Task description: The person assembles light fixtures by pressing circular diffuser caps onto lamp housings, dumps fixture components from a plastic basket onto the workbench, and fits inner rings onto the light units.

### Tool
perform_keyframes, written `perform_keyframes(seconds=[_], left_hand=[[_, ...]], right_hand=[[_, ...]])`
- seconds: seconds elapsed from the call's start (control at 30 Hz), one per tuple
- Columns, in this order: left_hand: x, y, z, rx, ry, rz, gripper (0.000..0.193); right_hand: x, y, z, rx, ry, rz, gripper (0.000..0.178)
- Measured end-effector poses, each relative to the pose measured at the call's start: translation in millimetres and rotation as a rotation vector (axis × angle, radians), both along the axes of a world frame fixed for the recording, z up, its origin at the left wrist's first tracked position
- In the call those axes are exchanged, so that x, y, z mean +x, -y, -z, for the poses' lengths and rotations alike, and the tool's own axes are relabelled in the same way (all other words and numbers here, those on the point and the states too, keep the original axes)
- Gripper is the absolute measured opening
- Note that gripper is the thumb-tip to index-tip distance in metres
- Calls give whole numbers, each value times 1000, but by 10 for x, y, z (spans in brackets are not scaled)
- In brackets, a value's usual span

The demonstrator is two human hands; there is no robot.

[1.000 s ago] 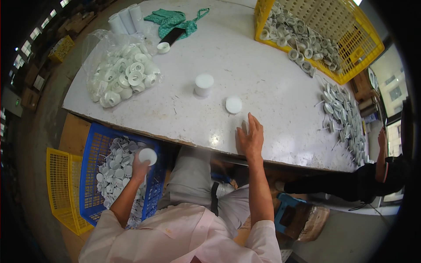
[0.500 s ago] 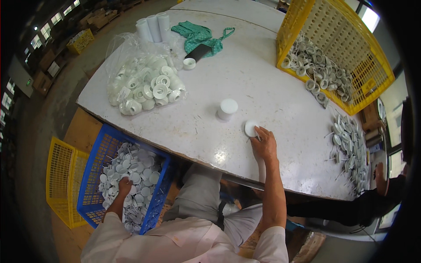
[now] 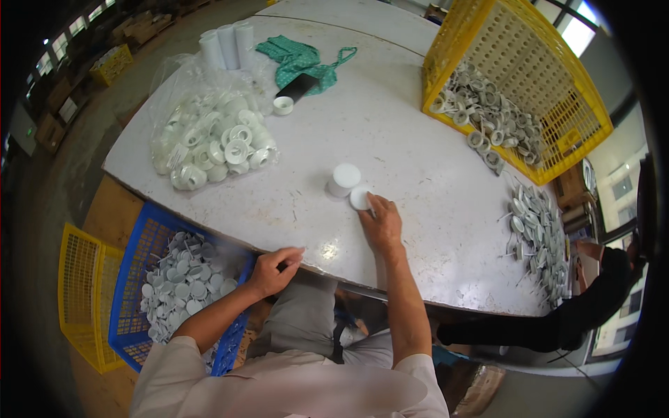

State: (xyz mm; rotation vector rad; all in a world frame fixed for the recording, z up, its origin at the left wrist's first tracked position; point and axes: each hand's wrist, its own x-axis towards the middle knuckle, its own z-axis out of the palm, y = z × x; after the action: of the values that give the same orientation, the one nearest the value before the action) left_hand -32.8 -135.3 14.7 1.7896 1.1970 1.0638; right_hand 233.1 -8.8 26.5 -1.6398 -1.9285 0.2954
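My right hand point(image 3: 382, 221) has its thumb and fingers closed on a flat, round white cap point(image 3: 360, 198) at the tabletop. Just behind that cap stands a short stack of white round caps point(image 3: 345, 178); the held one is at its near right side. Over the table's front edge hovers my left hand point(image 3: 276, 271), its fingers loosely bent and apart, with nothing visible in them. Below and left of it, a blue crate point(image 3: 125, 292) holds many white discs point(image 3: 182, 285), some with thin stems.
A clear bag of white rings point(image 3: 216, 143) lies at the left, near white tubes point(image 3: 228, 46), a green cloth point(image 3: 300, 59), a black phone point(image 3: 298, 86) and one loose ring point(image 3: 283, 106). Stemmed discs point(image 3: 533, 230) and a tilted yellow crate point(image 3: 523, 76) occupy the right. A co-worker's arm point(image 3: 592, 292) shows there.
My left hand has come up out of the blue crate to the table's edge. My right hand has moved the cap left, close to the white stack. The view has shifted slightly.
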Motion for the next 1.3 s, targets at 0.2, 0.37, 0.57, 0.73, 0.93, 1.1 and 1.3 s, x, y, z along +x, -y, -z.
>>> perform_keyframes(seconds=[0.2,0.37,0.57,0.73,0.93,1.1,1.3], left_hand=[[380,-758,138,52,10,-183,74],[569,-1331,230,114,-59,-337,89],[673,-1640,253,18,-99,-365,90],[731,-1802,183,-87,-121,-372,86],[769,-1981,152,-58,-98,-426,84],[725,-2176,132,-55,-127,-440,82],[653,-2409,162,-77,-103,-462,80]], right_hand=[[-100,-99,122,127,127,40,42],[-230,-88,42,111,119,64,38],[-219,-169,143,102,60,75,41],[-243,-294,145,50,42,84,40],[-293,-500,165,-19,16,85,42],[-382,-684,147,-88,21,94,44],[-525,-918,180,-56,45,124,44]])
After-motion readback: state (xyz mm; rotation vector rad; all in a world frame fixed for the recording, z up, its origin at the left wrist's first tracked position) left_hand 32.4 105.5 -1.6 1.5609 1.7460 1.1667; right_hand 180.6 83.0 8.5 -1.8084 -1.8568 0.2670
